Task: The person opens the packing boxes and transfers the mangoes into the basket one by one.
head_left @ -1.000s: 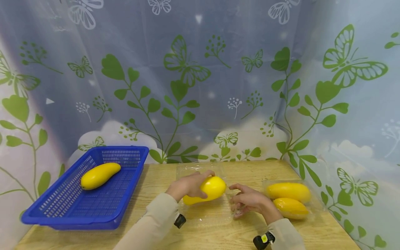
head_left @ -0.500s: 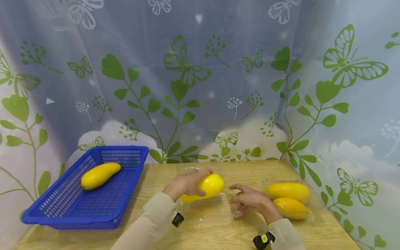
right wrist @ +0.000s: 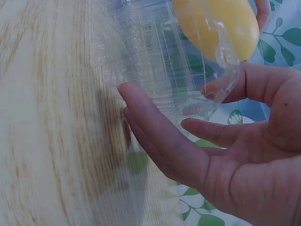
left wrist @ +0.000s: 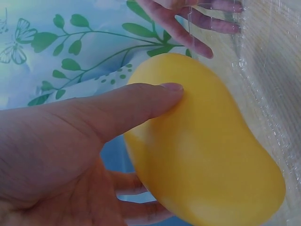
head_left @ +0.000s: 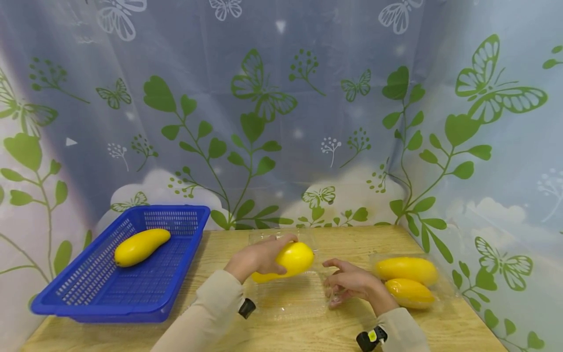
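My left hand grips a smooth yellow mango, thumb on the near side and fingers round the far side. In the head view the mango is over a clear plastic box, tilted with one end to the right. My right hand is at the box's right side, its fingers loosely spread. In the right wrist view the fingertips touch the clear plastic wall, with some fingers seen through it. The left wrist view shows the mango close up, with the thumb lying along it.
At the left stands a blue basket with one yellow mango in it. On the right, another clear package holds two yellow mangoes. A patterned curtain hangs behind the wooden table.
My left hand has shifted slightly left and up with the mango. My right hand has stayed by the clear box. Basket and packaged mangoes have not moved.
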`<state>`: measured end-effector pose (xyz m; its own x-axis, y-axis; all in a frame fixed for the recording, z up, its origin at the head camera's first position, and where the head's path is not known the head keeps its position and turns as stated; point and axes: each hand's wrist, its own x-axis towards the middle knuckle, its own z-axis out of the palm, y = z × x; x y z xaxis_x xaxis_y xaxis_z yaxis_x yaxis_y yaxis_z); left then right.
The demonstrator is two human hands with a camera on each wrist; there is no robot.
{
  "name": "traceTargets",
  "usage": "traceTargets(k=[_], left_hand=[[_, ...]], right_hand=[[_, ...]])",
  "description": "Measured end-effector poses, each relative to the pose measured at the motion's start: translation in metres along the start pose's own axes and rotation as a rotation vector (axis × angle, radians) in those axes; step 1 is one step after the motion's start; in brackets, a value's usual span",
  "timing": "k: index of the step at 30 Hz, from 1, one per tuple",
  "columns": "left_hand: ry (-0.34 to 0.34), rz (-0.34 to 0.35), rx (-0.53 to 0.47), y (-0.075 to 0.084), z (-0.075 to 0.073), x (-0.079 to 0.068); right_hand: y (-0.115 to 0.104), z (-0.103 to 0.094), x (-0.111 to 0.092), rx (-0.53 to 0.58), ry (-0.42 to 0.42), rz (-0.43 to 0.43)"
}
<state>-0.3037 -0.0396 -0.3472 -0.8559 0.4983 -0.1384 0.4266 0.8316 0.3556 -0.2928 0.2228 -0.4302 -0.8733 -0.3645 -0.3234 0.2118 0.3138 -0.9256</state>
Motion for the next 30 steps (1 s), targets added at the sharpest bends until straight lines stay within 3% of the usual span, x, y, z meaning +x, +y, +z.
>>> traceTargets(k=[25,30], left_hand=[[-0.005,0.060,0.004,-0.005,-0.017,-0.009],[0.004,0.033,0.013,-0.006,-0.022,-0.013]], right_hand=[[0.000,0.000,0.000,0.005,0.004,-0.009],[0.000,-0.001,0.000,0.000,0.000,-0.011]])
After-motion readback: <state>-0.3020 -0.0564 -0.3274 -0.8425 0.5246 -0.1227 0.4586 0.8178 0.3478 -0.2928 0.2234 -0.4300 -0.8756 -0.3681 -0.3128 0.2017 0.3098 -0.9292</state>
